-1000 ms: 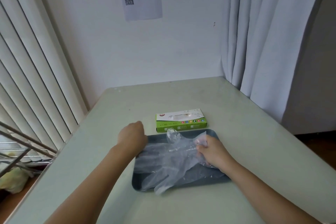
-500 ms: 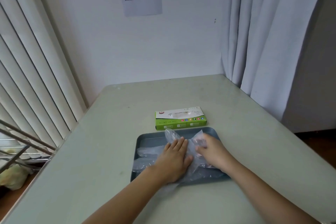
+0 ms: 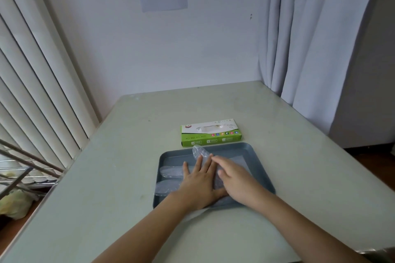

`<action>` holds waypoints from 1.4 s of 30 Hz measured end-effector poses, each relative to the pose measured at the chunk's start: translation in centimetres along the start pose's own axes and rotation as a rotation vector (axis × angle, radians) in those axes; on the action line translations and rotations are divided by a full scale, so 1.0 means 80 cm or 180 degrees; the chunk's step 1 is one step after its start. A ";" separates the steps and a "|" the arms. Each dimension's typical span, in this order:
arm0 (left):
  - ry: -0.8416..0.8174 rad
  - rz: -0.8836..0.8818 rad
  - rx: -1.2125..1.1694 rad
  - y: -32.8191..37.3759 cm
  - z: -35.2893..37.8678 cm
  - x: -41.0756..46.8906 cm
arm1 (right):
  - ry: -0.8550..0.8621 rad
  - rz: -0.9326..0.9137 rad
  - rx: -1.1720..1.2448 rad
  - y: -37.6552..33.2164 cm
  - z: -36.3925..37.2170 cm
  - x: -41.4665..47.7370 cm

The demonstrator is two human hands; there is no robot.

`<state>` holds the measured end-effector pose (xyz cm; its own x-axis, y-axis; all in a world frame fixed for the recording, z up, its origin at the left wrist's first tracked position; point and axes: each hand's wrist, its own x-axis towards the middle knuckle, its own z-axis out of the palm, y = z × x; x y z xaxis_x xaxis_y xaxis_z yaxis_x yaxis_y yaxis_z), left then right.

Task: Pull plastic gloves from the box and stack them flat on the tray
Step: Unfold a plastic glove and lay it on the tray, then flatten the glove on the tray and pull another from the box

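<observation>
A grey-blue tray (image 3: 254, 156) lies on the pale table, just in front of a green and white glove box (image 3: 210, 133). Clear plastic gloves (image 3: 171, 172) are spread on the tray, their fingers pointing left and one finger sticking up toward the box. My left hand (image 3: 199, 181) rests flat on the gloves with its fingers spread. Beside it, my right hand (image 3: 234, 179) also lies palm down on the plastic, fingers loosely together. Both hands cover the middle of the gloves.
The pale table (image 3: 119, 156) meets a white wall at the back. Vertical blinds (image 3: 38, 83) hang on the left, a white curtain (image 3: 310, 38) on the right. A metal rack (image 3: 23, 171) stands off the table's left edge.
My left hand came from the tray's left rim onto the gloves and flattened. My right hand let go of its pinch on the plastic and now lies flat.
</observation>
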<state>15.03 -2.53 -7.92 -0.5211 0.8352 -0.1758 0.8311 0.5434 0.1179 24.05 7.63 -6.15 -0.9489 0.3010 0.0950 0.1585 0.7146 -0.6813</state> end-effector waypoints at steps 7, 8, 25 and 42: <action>-0.0157 0.0093 -0.0100 -0.019 -0.006 -0.018 | -0.0904 0.0111 -0.1398 0.035 -0.002 0.001; -0.0199 0.0105 -0.0114 -0.027 -0.008 -0.023 | -0.0993 0.0156 -0.1486 0.035 -0.005 0.000; -0.1101 -0.0260 0.0032 -0.074 -0.073 -0.060 | -0.1110 0.0491 -0.1547 0.009 -0.075 -0.006; 0.0343 -0.0746 -0.1003 -0.144 -0.135 -0.009 | 0.0208 0.0296 -0.0807 0.020 -0.076 0.167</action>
<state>3.74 -8.49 1.44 -0.7207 0.6805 -0.1320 0.5959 0.7055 0.3836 13.31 16.62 -1.58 -0.9087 0.4069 0.0928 0.3152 0.8148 -0.4866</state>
